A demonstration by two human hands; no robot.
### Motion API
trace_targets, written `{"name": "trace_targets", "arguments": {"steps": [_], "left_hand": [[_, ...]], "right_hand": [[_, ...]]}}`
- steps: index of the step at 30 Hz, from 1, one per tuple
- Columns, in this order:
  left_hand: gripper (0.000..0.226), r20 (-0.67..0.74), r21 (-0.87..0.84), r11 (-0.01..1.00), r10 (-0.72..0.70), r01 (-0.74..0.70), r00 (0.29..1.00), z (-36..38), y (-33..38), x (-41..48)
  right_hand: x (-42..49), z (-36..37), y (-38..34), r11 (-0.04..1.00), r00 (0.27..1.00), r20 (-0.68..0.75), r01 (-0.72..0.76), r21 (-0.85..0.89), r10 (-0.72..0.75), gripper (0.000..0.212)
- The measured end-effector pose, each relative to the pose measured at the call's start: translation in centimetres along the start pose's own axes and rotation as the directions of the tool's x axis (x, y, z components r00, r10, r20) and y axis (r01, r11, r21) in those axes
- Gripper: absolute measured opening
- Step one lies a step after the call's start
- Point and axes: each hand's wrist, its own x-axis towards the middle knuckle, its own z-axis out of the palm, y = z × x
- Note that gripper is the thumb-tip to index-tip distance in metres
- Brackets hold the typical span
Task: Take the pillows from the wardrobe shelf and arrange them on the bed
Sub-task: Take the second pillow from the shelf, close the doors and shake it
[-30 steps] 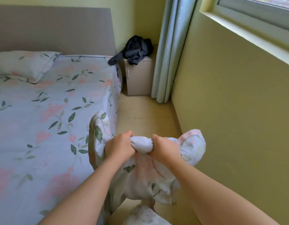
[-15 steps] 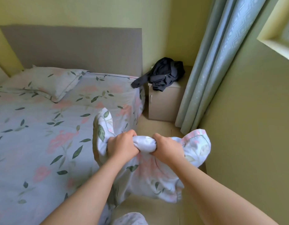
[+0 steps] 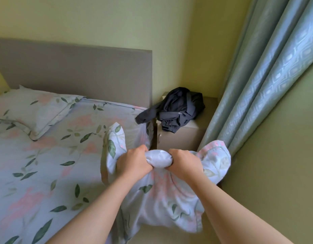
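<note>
The fingers (image 3: 142, 152) of the left hand (image 3: 134, 163) are curled tight round a bunched-up bit of the pillow (image 3: 159, 196). The right hand (image 3: 184, 165) squeezes the same bunch from the other side, so the two fists sit just beside each other with a white lump of cloth between them. The rest of the pillow hangs down from the fists, all floppy, with one corner sticking up on each side. It is in the air at the side edge of the bed (image 3: 46, 173) and is not lying on it yet. Another pillow (image 3: 36, 110) lies flat at the top of the bed, against the headboard (image 3: 78, 73), with room next to it. The hands hold only a small bunch in the middle, so I think the pillow could slip out if it is swung. A throw that is too soft could drop it down the side of the bed. A wide swing could hit the curtain (image 3: 257, 85) or knock the dark clothes (image 3: 178, 108) off the little cupboard (image 3: 184, 140). It may also land crumpled and need patting flat.
</note>
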Motion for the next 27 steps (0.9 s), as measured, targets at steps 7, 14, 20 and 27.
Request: {"name": "trace_targets", "arguments": {"steps": [7,14,20,27], "left_hand": [[0.015,-0.034,-0.087,0.991,-0.1,0.097,0.994,-3.2,3.2,9.6],[0.037,-0.174,-0.322,0.928,-0.252,0.187,0.952,-6.2,5.1,19.8],[0.034,-0.265,-0.356,0.897,-0.366,0.262,0.892,-10.0,5.3,25.9],[0.033,-0.396,-0.363,0.877,-0.451,0.315,0.8,-14.5,0.9,30.6]], "right_hand": [[11.2,-5.0,1.7,0.994,0.992,-0.051,0.111,-0.024,-0.112,0.021],[23.6,-10.4,2.0,0.937,0.938,-0.037,0.34,-0.082,-0.343,0.024],[32.3,-14.1,-0.9,0.855,0.865,-0.016,0.492,-0.166,-0.501,0.024],[39.6,-15.1,-7.2,0.764,0.772,-0.015,0.626,-0.154,-0.636,0.024]]}}
